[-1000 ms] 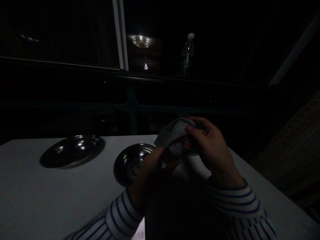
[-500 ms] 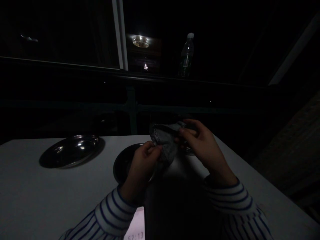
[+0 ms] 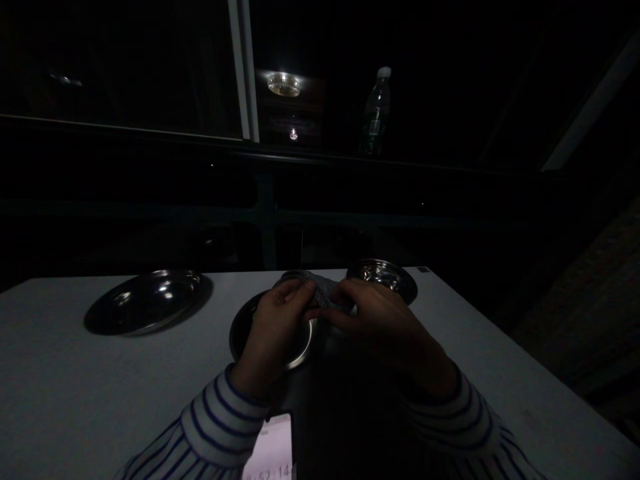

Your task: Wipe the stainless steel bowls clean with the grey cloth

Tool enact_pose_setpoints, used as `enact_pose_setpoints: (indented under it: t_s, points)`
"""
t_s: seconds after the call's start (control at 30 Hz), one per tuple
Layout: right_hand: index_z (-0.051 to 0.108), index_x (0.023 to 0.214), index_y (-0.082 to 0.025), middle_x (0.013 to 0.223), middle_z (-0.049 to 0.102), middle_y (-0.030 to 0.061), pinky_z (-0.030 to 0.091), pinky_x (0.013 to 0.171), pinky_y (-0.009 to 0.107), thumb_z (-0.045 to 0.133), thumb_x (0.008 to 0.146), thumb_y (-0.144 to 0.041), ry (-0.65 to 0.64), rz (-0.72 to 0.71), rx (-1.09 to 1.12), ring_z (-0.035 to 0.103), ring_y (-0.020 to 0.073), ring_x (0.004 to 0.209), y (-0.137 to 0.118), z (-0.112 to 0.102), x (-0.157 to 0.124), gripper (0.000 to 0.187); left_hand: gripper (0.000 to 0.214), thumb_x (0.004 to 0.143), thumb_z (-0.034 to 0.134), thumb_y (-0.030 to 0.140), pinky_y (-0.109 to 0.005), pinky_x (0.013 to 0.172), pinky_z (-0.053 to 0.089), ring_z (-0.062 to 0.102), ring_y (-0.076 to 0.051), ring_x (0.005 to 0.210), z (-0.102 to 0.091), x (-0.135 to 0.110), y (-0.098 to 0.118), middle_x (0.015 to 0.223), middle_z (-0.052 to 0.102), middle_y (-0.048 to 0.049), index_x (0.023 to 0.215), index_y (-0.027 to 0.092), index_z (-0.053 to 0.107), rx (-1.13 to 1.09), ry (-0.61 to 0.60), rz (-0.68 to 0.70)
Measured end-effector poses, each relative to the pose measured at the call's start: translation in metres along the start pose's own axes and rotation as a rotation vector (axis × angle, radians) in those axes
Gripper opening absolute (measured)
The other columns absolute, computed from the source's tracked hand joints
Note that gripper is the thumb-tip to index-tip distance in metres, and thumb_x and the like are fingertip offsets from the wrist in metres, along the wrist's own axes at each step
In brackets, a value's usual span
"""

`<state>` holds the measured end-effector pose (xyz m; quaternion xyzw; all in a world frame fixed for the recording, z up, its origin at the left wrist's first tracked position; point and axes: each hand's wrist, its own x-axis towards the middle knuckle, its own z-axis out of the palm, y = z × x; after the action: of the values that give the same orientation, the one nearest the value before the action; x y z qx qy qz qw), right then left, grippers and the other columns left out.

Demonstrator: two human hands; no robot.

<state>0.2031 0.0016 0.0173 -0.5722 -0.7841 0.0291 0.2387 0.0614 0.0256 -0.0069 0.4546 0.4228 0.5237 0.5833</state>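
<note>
A small grey cloth (image 3: 323, 288) with a speckled, patterned edge is pinched between both hands; its exact kind is too dark to make out. My left hand (image 3: 277, 317) grips its left side with thumb and fingers closed, above a round metal bowl (image 3: 299, 357). My right hand (image 3: 383, 317) closes on the cloth's right side, the fingertips of both hands almost meeting. Behind the right hand a shiny metal dish (image 3: 385, 270) is partly hidden. The left hand and wrist cover part of the middle bowl.
A shallow metal dish (image 3: 145, 303) stands at the left of the white table (image 3: 75, 393). A lit phone (image 3: 273, 443) lies near the front by my left sleeve. Beyond the table, a plastic bottle (image 3: 376, 113) stands on a ledge before a dark window.
Both hands have lowered and drawn closer, the right one moving left and down. The cloth has come down and is more bunched. More of the right dish and middle bowl shows.
</note>
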Motion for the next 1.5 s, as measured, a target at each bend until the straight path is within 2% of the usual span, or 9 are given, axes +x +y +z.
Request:
enact_pose_setpoints:
  t_s: [0.2, 0.43, 0.6, 0.73, 0.83, 1.0, 1.2, 1.33, 1.5]
  points:
    - [0.062, 0.083, -0.018, 0.076, 0.064, 0.0025, 0.035, 0.059, 0.025, 0.048, 0.08, -0.022, -0.058, -0.034, 0.118, 0.057, 0.0144, 0.068, 0.006, 0.001, 0.004, 0.015, 0.029, 0.069, 0.065, 0.021, -0.022, 0.065, 0.046, 0.062, -0.012, 0.068, 0.002, -0.002, -0.002, 0.081, 0.069, -0.0036, 0.097, 0.013, 0.064, -0.059, -0.149, 0.045]
    - [0.06, 0.082, -0.018, 0.071, 0.064, 0.0015, 0.039, 0.053, 0.023, 0.048, 0.077, -0.022, 0.051, 0.102, 0.432, 0.058, 0.0132, 0.063, 0.015, -0.002, 0.006, 0.014, 0.054, 0.07, 0.063, 0.028, -0.018, 0.046, 0.039, 0.054, -0.009, 0.05, -0.01, 0.003, 0.0, 0.062, 0.062, 0.0029, 0.122, 0.014, 0.052, 0.139, -0.015, 0.013]
    - [0.053, 0.102, -0.018, 0.064, 0.06, -0.0021, 0.038, 0.047, 0.023, 0.049, 0.077, -0.026, 0.161, 0.204, 0.533, 0.055, 0.0132, 0.056, 0.033, -0.01, 0.004, 0.027, 0.047, 0.071, 0.063, 0.031, -0.022, 0.049, 0.045, 0.061, -0.014, 0.057, -0.026, 0.005, 0.014, 0.067, 0.065, -0.0021, 0.114, 0.014, 0.054, 0.191, 0.024, -0.005]
    - [0.055, 0.109, -0.021, 0.091, 0.066, 0.0022, 0.045, 0.066, 0.028, 0.046, 0.079, -0.021, 0.258, 0.128, 0.413, 0.061, 0.0162, 0.081, 0.045, -0.019, 0.002, 0.031, 0.048, 0.069, 0.065, 0.033, -0.021, 0.045, 0.042, 0.058, -0.013, 0.052, -0.038, 0.007, 0.022, 0.061, 0.063, 0.001, 0.112, 0.017, 0.052, 0.25, 0.107, 0.051]
    - [0.063, 0.099, -0.02, 0.099, 0.067, 0.0029, 0.045, 0.08, 0.032, 0.043, 0.082, -0.022, 0.224, 0.098, 0.391, 0.06, 0.0179, 0.092, 0.052, -0.023, 0.001, 0.026, 0.041, 0.068, 0.066, 0.034, -0.021, 0.048, 0.043, 0.059, -0.013, 0.055, -0.047, 0.009, 0.025, 0.062, 0.064, 0.0012, 0.105, 0.017, 0.058, 0.292, 0.062, 0.079]
    - [0.063, 0.107, -0.021, 0.107, 0.066, 0.0036, 0.046, 0.084, 0.034, 0.051, 0.081, -0.028, 0.104, 0.164, 0.463, 0.06, 0.0202, 0.097, 0.058, -0.024, -0.002, 0.03, 0.041, 0.064, 0.068, 0.033, -0.024, 0.061, 0.047, 0.063, -0.016, 0.07, -0.057, 0.013, 0.027, 0.078, 0.07, -0.0026, 0.101, 0.015, 0.065, 0.442, 0.009, 0.097]
    - [0.066, 0.097, -0.021, 0.096, 0.068, 0.004, 0.046, 0.076, 0.033, 0.048, 0.083, -0.026, 0.132, 0.15, 0.305, 0.062, 0.0205, 0.088, 0.069, -0.026, -0.002, 0.023, 0.031, 0.065, 0.067, 0.034, -0.026, 0.066, 0.046, 0.064, -0.021, 0.078, -0.064, 0.018, 0.028, 0.085, 0.072, -0.0055, 0.089, 0.016, 0.071, 0.659, 0.062, 0.218]
    - [0.063, 0.086, -0.02, 0.087, 0.066, 0.0045, 0.044, 0.07, 0.033, 0.047, 0.083, -0.034, 0.208, 0.216, 0.181, 0.06, 0.0211, 0.082, 0.078, -0.029, -0.003, 0.021, 0.024, 0.069, 0.061, 0.038, -0.027, 0.063, 0.045, 0.063, -0.021, 0.072, -0.071, 0.022, 0.027, 0.075, 0.072, -0.0048, 0.076, 0.017, 0.072, 0.758, 0.009, 0.248]
    - [0.058, 0.083, -0.021, 0.078, 0.061, 0.0009, 0.042, 0.063, 0.027, 0.046, 0.083, -0.035, 0.351, 0.243, 0.319, 0.057, 0.0167, 0.075, 0.073, -0.032, -0.004, 0.019, 0.029, 0.071, 0.056, 0.041, -0.027, 0.06, 0.043, 0.061, -0.02, 0.068, -0.074, 0.023, 0.025, 0.072, 0.068, -0.0043, 0.077, 0.016, 0.068, 0.789, -0.071, 0.237]
